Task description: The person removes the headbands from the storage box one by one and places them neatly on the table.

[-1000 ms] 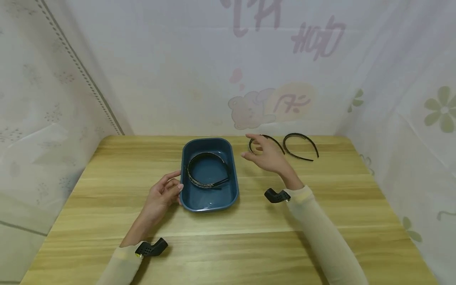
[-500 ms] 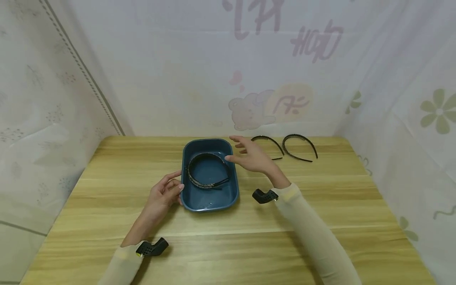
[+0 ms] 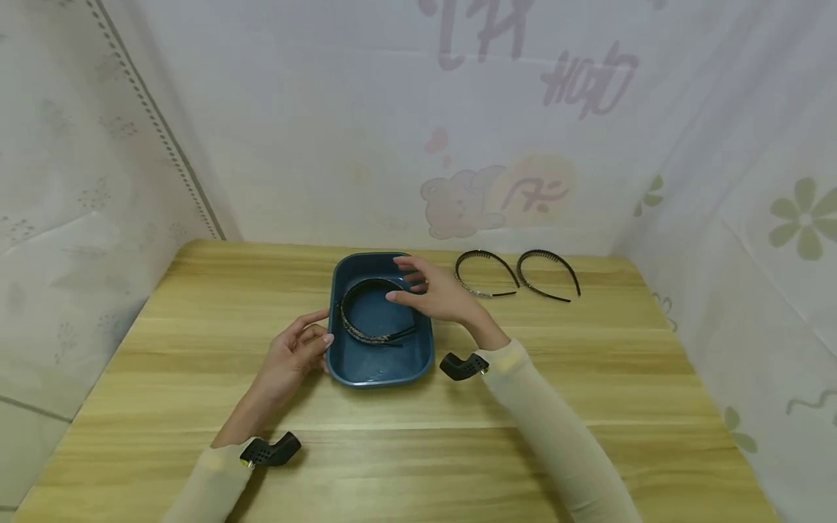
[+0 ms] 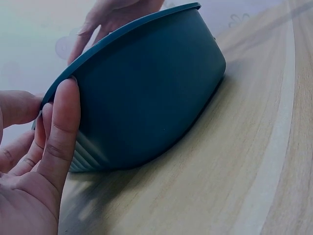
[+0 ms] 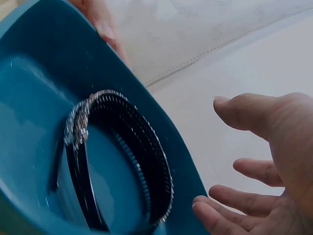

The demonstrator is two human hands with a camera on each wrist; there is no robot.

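A blue plastic basin [image 3: 379, 372] stands on the wooden table with black headbands [image 3: 370, 337] nested inside it. The right wrist view shows these headbands [image 5: 80, 125] have sparkly, stone-studded bands and small inner teeth; how many are stacked is hard to tell. My left hand [image 3: 286, 362] grips the basin's left rim, thumb and fingers on either side of the wall, as the left wrist view also shows. Over the basin's right side hovers my right hand [image 3: 443, 294], fingers spread and relaxed, holding nothing.
Two more black toothed headbands lie side by side at the table's back right: a nearer one [image 3: 484, 294] with a sparkly part and another [image 3: 546, 293] to its right. Behind the table [image 3: 405, 465] hangs a printed cloth [image 3: 327, 145].
My right hand has moved left, from above the headbands at the back right to over the basin, uncovering the nearer headband. The left hand stays on the basin's rim.
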